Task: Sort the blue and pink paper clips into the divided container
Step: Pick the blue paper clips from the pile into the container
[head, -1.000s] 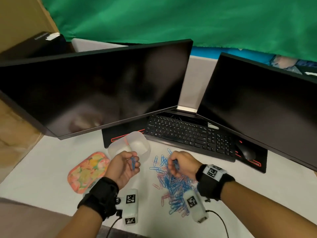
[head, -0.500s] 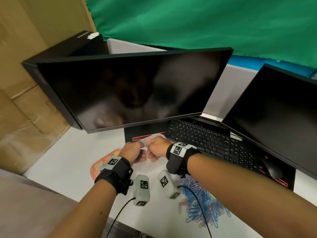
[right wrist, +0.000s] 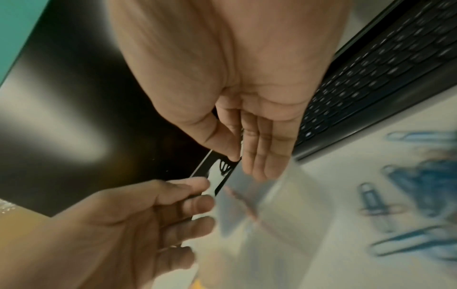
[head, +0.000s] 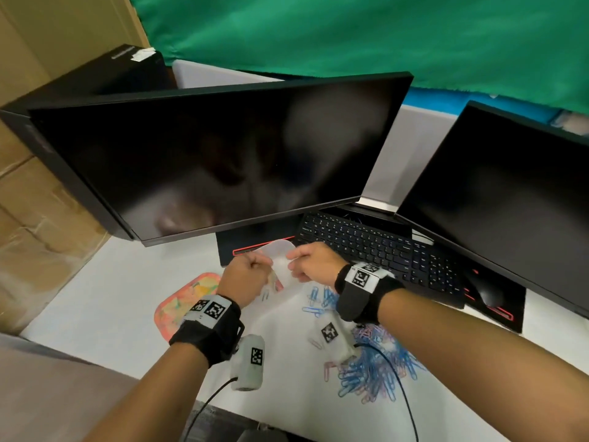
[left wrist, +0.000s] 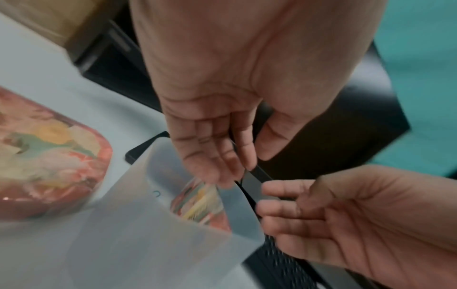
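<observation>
The translucent divided container [head: 282, 261] is tilted up off the desk in front of the left monitor. My left hand [head: 266, 266] pinches its left rim and my right hand [head: 293, 266] pinches its right rim. In the left wrist view the left hand [left wrist: 247, 166] grips the container [left wrist: 148, 224] between thumb and fingers, with the right hand [left wrist: 272, 199] opposite. The right wrist view shows the right hand [right wrist: 237, 160] on the same edge. A pile of blue and pink paper clips [head: 373, 371] lies under my right forearm, with blurred blue paper clips [right wrist: 420, 185] on the desk.
A floral pink lid [head: 178, 306] lies left of my hands. A black keyboard [head: 382, 250] and mouse [head: 484, 291] sit behind, under two dark monitors [head: 223, 154]. A black box [head: 95, 78] and cardboard stand at far left.
Both hands left the clip pile, met at the container and raised it into a tilt. The head view swung left and closer.
</observation>
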